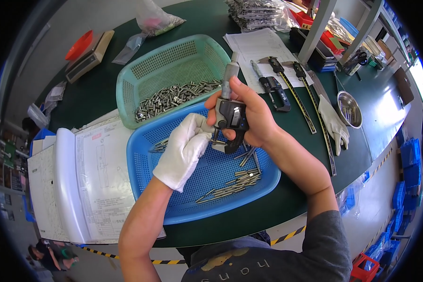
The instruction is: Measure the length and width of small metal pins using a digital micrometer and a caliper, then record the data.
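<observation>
Bare and closed, my right hand [254, 112] grips a digital micrometer [232, 114] above the blue mesh basket [176, 210], its thimble end pointing away from me. My left hand [185, 148], in a white glove, pinches a thin metal pin [215, 136] at the micrometer's jaws. Most of that pin is hidden by the glove and fingers. Slender metal pins [237, 184] lie in the basket below, some toward the front right and others beside the glove. Behind it, a green mesh basket [127, 87] contains many short metal pieces [174, 97].
Drawing sheets [101, 174] lie left of the baskets. To the right are another micrometer [275, 89], calipers [293, 96], a white glove [332, 123] and a metal bowl [350, 110]. A scale [89, 56] with an orange pan stands far left; shelf posts [317, 33] rise far right.
</observation>
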Motion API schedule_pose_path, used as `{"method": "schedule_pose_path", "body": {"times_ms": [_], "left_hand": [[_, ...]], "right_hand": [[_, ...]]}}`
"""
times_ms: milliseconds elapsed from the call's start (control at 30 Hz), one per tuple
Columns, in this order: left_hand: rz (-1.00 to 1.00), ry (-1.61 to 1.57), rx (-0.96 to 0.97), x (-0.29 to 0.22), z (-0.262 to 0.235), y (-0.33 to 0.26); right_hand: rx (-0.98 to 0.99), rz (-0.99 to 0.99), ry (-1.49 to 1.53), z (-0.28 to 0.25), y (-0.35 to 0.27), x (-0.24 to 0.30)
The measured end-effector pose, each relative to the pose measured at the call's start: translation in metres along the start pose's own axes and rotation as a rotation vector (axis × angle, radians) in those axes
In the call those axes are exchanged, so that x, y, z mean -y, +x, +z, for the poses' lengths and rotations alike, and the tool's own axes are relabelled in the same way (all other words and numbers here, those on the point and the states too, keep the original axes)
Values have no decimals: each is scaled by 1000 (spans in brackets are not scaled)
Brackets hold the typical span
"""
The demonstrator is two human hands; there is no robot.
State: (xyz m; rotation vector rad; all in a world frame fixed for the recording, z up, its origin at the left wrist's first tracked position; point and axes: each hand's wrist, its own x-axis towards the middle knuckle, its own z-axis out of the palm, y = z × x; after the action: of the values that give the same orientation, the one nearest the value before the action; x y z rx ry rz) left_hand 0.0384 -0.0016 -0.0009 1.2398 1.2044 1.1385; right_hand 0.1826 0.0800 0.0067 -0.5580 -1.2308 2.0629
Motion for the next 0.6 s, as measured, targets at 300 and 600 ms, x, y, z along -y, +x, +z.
{"method": "schedule_pose_path", "body": {"times_ms": [300, 600], "left_hand": [[129, 870, -376, 13, -11, 9], [431, 1144, 28, 11, 24, 9]], "right_hand": [[-80, -35, 78, 0, 2, 6], [-176, -140, 228, -2, 2, 5]]}}
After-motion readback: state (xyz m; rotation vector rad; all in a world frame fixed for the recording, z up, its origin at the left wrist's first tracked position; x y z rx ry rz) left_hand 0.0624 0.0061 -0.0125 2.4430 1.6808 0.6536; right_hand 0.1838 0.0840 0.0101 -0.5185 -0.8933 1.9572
